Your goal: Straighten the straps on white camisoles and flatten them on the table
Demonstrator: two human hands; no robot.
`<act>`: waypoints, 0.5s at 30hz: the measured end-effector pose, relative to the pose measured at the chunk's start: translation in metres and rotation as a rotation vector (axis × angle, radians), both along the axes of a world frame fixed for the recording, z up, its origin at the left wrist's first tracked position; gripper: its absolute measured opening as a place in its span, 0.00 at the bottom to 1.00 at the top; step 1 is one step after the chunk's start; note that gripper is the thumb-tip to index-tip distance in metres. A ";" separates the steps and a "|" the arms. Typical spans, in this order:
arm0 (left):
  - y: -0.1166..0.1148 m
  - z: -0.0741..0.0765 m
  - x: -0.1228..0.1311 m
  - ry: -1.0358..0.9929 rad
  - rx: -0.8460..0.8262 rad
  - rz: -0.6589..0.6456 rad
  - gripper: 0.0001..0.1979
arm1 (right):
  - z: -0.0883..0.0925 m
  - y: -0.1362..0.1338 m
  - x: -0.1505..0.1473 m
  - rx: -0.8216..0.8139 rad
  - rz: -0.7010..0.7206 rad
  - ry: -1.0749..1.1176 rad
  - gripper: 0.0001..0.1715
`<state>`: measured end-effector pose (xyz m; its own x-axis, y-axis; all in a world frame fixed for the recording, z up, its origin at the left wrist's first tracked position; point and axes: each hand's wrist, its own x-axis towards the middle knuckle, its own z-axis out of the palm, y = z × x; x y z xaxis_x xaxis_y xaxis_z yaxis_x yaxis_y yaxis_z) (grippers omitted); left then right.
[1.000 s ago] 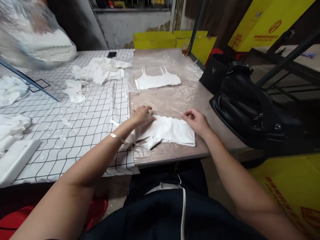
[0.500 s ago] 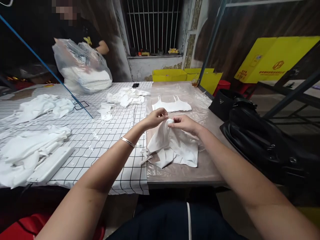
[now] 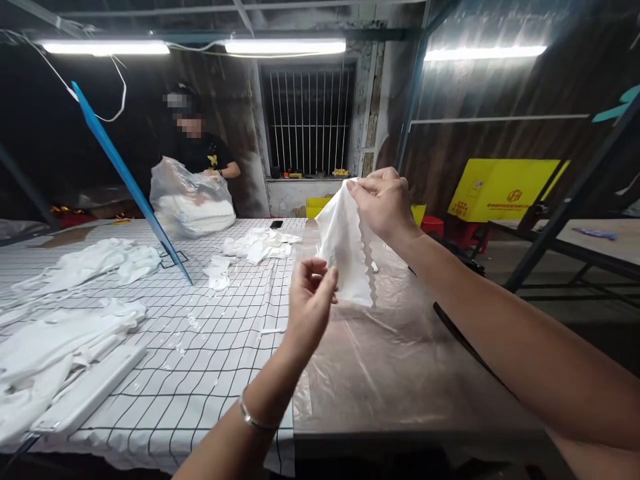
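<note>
A white garment (image 3: pixel 345 250) with a wavy edge hangs above the plastic-covered part of the table. My right hand (image 3: pixel 385 203) pinches its top between thumb and fingers. Lower down, my left hand (image 3: pixel 313 297) is closed at the garment's left edge, its fingers curled and partly hidden. The cloth is folded over, so its full shape does not show. It blocks the view of most of the table right behind it.
White garments (image 3: pixel 83 267) lie in piles on the checked cloth (image 3: pixel 220 387) at left. A blue pole (image 3: pixel 125 177) slants over it. Across the table a co-worker (image 3: pixel 200 150) handles a clear bag (image 3: pixel 193 200) of white cloth. A phone (image 3: pixel 276 225) lies at the back.
Both hands have raised the white garment off the table; my right hand went up and my left hand now sits lower. The view has tilted upward, bringing the ceiling lights in.
</note>
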<state>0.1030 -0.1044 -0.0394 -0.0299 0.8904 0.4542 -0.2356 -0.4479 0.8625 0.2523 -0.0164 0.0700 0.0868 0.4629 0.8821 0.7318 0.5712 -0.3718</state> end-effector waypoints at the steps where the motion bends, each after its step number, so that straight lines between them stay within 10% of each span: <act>1: 0.002 -0.008 0.010 0.016 -0.049 0.006 0.16 | 0.002 0.001 0.001 0.038 -0.045 -0.068 0.14; 6: 0.024 -0.038 0.050 0.238 -0.056 0.203 0.30 | 0.013 -0.006 0.004 0.109 -0.153 -0.285 0.12; 9: 0.036 -0.046 0.038 0.349 0.009 0.137 0.10 | 0.029 -0.025 0.015 0.075 -0.219 -0.342 0.09; 15: 0.059 0.009 -0.044 0.362 -0.006 0.016 0.13 | 0.063 -0.058 0.057 -0.334 -0.564 -0.339 0.09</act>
